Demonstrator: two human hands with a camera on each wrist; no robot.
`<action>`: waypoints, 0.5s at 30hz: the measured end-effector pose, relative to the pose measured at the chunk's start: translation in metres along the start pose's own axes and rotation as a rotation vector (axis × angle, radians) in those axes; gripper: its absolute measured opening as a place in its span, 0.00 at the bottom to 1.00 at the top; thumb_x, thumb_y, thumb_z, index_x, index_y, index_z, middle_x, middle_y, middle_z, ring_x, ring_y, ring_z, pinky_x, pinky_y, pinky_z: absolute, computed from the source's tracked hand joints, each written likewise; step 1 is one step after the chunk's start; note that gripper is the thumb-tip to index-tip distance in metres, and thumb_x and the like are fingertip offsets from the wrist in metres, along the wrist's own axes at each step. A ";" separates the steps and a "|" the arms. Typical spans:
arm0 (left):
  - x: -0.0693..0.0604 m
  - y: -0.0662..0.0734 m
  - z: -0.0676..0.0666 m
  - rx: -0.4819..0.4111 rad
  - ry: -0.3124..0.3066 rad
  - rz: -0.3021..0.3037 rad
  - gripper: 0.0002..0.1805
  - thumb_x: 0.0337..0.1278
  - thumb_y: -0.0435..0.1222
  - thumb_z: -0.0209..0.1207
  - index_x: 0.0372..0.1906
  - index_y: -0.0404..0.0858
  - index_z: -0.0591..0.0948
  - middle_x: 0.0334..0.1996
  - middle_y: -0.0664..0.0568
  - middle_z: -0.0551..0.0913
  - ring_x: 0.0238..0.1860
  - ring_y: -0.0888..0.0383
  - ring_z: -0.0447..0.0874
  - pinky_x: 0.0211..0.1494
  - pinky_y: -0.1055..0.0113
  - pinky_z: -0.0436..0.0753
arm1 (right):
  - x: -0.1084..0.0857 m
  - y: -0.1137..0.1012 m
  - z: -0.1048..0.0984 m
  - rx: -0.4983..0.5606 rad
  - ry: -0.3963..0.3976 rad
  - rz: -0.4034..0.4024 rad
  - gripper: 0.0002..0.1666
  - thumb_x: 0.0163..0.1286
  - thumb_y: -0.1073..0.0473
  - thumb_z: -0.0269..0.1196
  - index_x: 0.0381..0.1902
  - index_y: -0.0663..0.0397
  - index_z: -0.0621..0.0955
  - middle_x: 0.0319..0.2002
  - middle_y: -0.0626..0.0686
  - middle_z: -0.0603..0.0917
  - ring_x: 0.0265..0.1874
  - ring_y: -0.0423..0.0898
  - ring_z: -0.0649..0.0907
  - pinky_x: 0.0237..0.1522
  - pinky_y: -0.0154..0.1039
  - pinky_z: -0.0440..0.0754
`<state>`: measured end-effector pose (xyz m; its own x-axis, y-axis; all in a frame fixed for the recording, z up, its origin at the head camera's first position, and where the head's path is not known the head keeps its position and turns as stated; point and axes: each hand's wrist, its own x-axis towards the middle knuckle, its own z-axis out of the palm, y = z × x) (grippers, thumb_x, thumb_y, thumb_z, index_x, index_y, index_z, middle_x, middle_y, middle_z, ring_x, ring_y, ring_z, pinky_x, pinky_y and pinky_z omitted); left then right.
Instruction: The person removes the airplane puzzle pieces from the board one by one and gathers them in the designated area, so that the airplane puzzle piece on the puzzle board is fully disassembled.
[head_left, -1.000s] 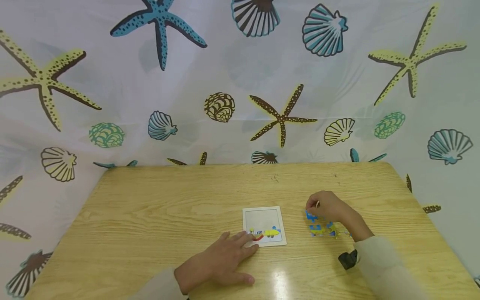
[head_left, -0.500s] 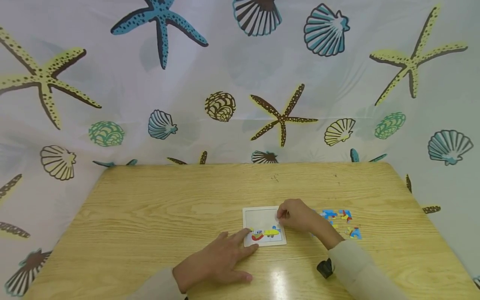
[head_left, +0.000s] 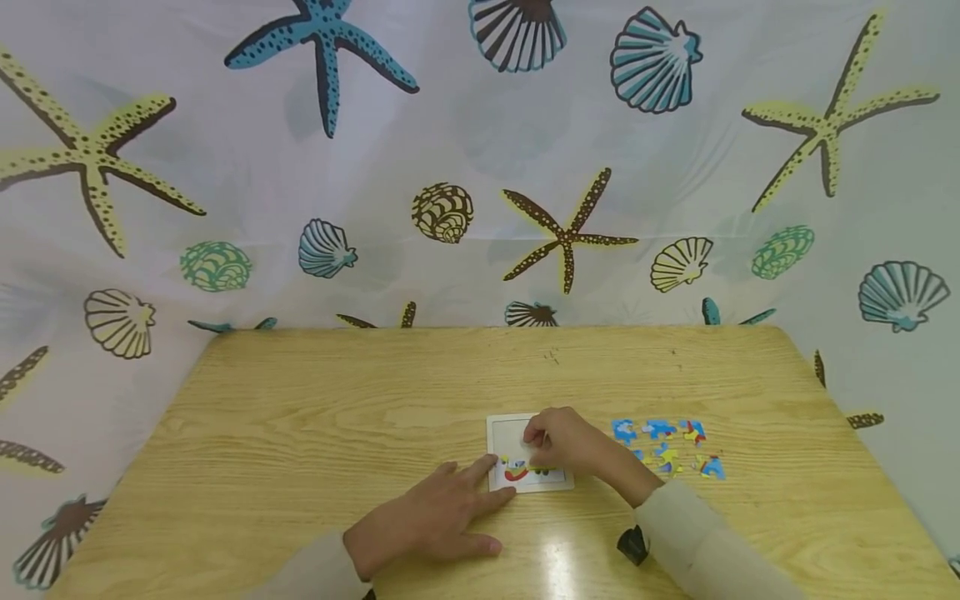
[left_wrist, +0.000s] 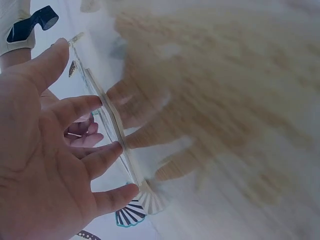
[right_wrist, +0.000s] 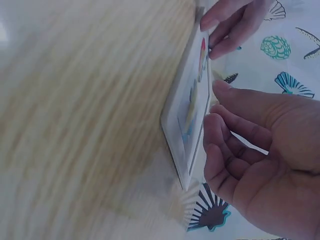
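Observation:
A small square puzzle tray (head_left: 492, 427) with a white frame lies on the wooden table, with boat-picture pieces (head_left: 515, 471) along its near side. My left hand (head_left: 442, 510) lies at the tray's near left corner, fingers spread and fingertips touching its edge. Over the tray's right part is my right hand (head_left: 570, 442), covering some of the picture. In the right wrist view its fingers (right_wrist: 220, 160) are curled, the thumb close to the index fingertip. No piece shows between them, but something small could be hidden. Several loose jigsaw pieces (head_left: 658, 429) lie right of the tray.
The wooden table (head_left: 337, 400) extends around the tray and ends at a fabric backdrop (head_left: 390, 275) printed with starfish and shells. A black wrist device (head_left: 633, 546) sits at the right sleeve.
My right hand has moved left from the loose pieces to above the tray, uncovering several pieces. The left hand has stayed at the tray's corner with only a slight finger shift.

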<state>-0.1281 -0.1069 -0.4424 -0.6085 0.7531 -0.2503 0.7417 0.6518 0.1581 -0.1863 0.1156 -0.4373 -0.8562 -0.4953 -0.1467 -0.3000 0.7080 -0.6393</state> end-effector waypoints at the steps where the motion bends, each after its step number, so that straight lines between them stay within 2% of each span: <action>1: 0.000 0.000 -0.001 0.003 -0.002 0.001 0.36 0.61 0.64 0.46 0.70 0.54 0.64 0.71 0.39 0.59 0.71 0.49 0.60 0.64 0.43 0.68 | 0.001 -0.001 0.002 0.006 -0.002 -0.003 0.12 0.54 0.68 0.69 0.38 0.61 0.83 0.34 0.52 0.82 0.32 0.43 0.76 0.37 0.36 0.76; 7: -0.001 0.000 0.000 -0.005 0.000 0.008 0.36 0.61 0.63 0.46 0.70 0.53 0.64 0.72 0.39 0.58 0.72 0.48 0.59 0.64 0.42 0.68 | 0.006 -0.003 0.012 0.013 -0.032 -0.039 0.14 0.54 0.67 0.70 0.40 0.61 0.83 0.36 0.52 0.82 0.32 0.42 0.78 0.36 0.37 0.78; 15: -0.001 0.001 0.002 0.015 0.016 0.005 0.36 0.61 0.64 0.46 0.70 0.53 0.64 0.74 0.39 0.54 0.75 0.44 0.51 0.67 0.41 0.64 | 0.006 -0.006 0.020 0.020 -0.037 -0.066 0.15 0.55 0.63 0.70 0.41 0.61 0.83 0.35 0.52 0.83 0.31 0.40 0.78 0.36 0.33 0.77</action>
<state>-0.1265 -0.1069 -0.4437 -0.6094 0.7576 -0.2337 0.7487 0.6469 0.1447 -0.1817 0.0984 -0.4494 -0.8187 -0.5589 -0.1316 -0.3462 0.6634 -0.6634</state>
